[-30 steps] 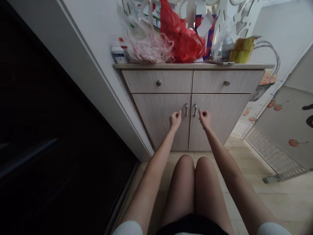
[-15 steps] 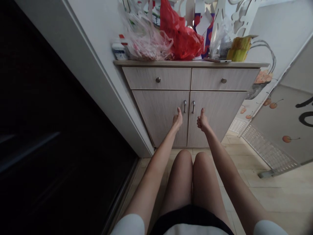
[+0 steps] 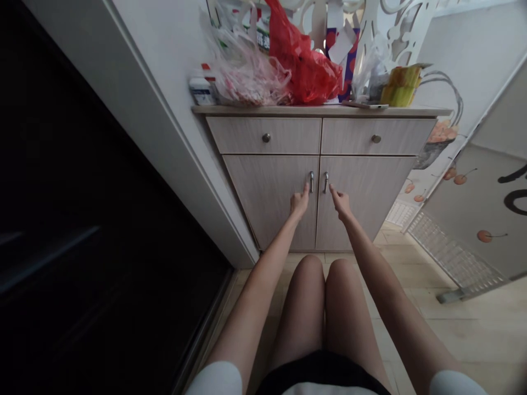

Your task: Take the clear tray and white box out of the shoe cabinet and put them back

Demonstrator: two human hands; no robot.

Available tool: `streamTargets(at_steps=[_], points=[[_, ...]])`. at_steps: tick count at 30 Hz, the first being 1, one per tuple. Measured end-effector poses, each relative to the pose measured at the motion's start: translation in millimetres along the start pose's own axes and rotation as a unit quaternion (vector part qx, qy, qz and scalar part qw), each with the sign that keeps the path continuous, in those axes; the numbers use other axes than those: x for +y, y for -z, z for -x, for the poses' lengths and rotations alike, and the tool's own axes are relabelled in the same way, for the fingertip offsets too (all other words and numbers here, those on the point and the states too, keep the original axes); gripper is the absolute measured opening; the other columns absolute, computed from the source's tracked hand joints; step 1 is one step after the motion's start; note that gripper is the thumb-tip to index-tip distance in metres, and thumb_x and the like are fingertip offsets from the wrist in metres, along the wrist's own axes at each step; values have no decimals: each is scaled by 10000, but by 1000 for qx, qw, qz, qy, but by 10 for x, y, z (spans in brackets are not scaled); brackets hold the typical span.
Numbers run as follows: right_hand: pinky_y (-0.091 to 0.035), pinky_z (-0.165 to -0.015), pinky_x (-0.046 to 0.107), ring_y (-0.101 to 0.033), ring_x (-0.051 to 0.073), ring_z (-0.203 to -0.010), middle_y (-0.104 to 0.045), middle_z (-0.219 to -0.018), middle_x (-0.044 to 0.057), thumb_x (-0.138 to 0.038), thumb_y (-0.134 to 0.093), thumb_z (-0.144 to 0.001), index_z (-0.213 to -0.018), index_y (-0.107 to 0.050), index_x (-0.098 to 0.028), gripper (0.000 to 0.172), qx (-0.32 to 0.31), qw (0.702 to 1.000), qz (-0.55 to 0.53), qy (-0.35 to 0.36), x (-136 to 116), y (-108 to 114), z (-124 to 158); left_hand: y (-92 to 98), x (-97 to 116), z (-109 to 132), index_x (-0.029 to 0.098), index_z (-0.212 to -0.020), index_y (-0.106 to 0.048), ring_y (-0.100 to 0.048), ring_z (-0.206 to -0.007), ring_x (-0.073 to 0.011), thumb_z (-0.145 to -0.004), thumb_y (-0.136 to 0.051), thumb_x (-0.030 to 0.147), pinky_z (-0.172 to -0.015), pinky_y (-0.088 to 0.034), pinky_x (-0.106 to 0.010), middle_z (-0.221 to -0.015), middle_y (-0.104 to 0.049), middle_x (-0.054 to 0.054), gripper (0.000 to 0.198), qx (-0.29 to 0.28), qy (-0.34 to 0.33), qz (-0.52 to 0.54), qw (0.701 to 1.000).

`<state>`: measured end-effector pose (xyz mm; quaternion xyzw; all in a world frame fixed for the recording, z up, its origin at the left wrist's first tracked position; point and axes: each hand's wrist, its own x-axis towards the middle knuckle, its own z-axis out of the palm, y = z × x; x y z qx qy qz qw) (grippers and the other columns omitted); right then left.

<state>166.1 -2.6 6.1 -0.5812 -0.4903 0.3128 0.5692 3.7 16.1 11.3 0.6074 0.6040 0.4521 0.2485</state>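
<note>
My left hand (image 3: 300,203) is just below and left of the left door handle (image 3: 312,182), its fingers curled in and the thumb pointing up toward the handle. On the other side, my right hand (image 3: 341,203) has curled fingers too, and its thumb leans in toward the right door handle (image 3: 326,182). Nothing shows in either hand. Small gaps seem to separate the thumbs from the metal handles. Both doors of the pale wood-grain cabinet (image 3: 263,203) are closed, and so are its two drawers above, each with a round knob.
On the cabinet top stand a red plastic bag (image 3: 308,71), a clear bag (image 3: 251,77), a white bottle (image 3: 201,90), a yellow package (image 3: 401,85) and a flat phone-like object (image 3: 366,105). A dark panel (image 3: 102,247) flanks the left; a cherry-patterned panel (image 3: 465,219) stands right.
Both thumbs have tilted inward toward the handles from pointing upright. My hands have otherwise barely moved, and the view has shifted slightly.
</note>
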Motion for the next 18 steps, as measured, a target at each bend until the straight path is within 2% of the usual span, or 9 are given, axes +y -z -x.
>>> streamTargets(at_steps=[2, 4, 6, 11, 13, 18], points=[[-447, -605, 285, -562, 176, -642, -574, -653, 30, -761, -519, -759, -709, -502, -216, 548, 52, 995, 43, 69, 42, -54, -148, -42, 58, -68, 202, -721, -602, -643, -763, -233, -920, -468, 587, -682, -437, -297, -722, -656, -84, 454, 42, -13, -50, 998], [-482, -753, 335, -619, 216, -807, -657, -807, 90, -677, -536, -781, -811, -575, -184, 495, 97, 985, 80, 116, 61, -130, -304, -115, 122, -172, 203, -922, -625, -656, -908, -232, -907, -579, 410, -783, -452, -304, -971, -704, -119, 213, 81, -43, -77, 993], [-478, -844, 377, -635, 242, -914, -687, -904, 129, -597, -544, -802, -858, -611, -168, 438, 107, 978, 110, 141, 67, -216, -445, -201, 175, -292, 196, -1046, -610, -648, -1009, -236, -888, -612, 306, -848, -452, -316, -1126, -684, -158, 192, 92, -60, -82, 991], [-495, -838, 387, -665, 248, -868, -715, -892, 110, -450, -575, -826, -837, -644, -181, 277, 67, 979, 148, 124, 102, -369, -653, -342, 187, -469, 184, -961, -656, -678, -957, -243, -927, -554, 331, -823, -461, -316, -1018, -717, -159, 181, 44, -29, -101, 993], [-498, -842, 386, -670, 248, -850, -717, -884, 110, -412, -570, -837, -834, -646, -183, 242, 76, 978, 152, 122, 132, -384, -664, -351, 149, -448, 181, -954, -667, -681, -945, -248, -947, -520, 357, -801, -461, -313, -1006, -719, -163, 230, 45, -39, -117, 991], [-496, -861, 358, -674, 250, -910, -726, -938, 133, -320, -548, -839, -872, -658, -165, 193, 84, 973, 136, 167, 220, -330, -538, -311, 24, -245, 182, -995, -667, -676, -955, -257, -962, -490, 383, -782, -457, -311, -1019, -718, -161, 270, 66, -75, -137, 986]])
